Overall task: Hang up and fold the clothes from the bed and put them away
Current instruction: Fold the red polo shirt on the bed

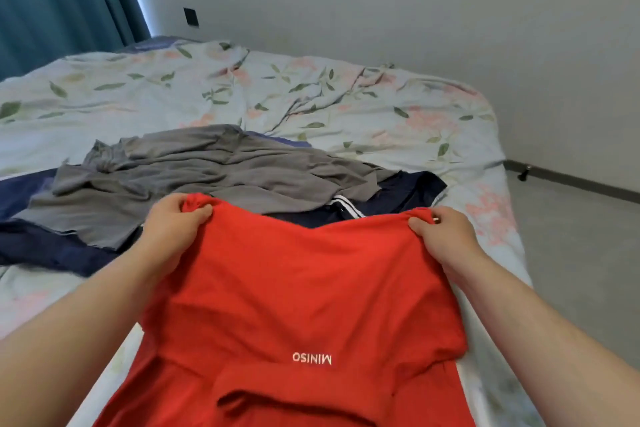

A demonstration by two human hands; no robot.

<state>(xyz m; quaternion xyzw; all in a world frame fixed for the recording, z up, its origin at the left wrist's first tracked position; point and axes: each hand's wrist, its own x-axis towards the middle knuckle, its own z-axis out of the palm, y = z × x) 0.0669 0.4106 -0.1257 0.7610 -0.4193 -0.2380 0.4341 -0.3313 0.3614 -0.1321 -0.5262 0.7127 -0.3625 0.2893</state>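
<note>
Evidently, the left hand (169, 222) and right hand (440, 236) are pinching the red shirt (298, 288) apart, spreading it for folding, likely needing flattening next.

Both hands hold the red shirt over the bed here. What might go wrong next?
1. The left hand and right hand each pinch only a bunched corner of the red shirt; a slip would likely skew the fold.
2. The grey top and navy garment lie just beyond the held edge, so laying the shirt forward may tangle it with them.
</note>
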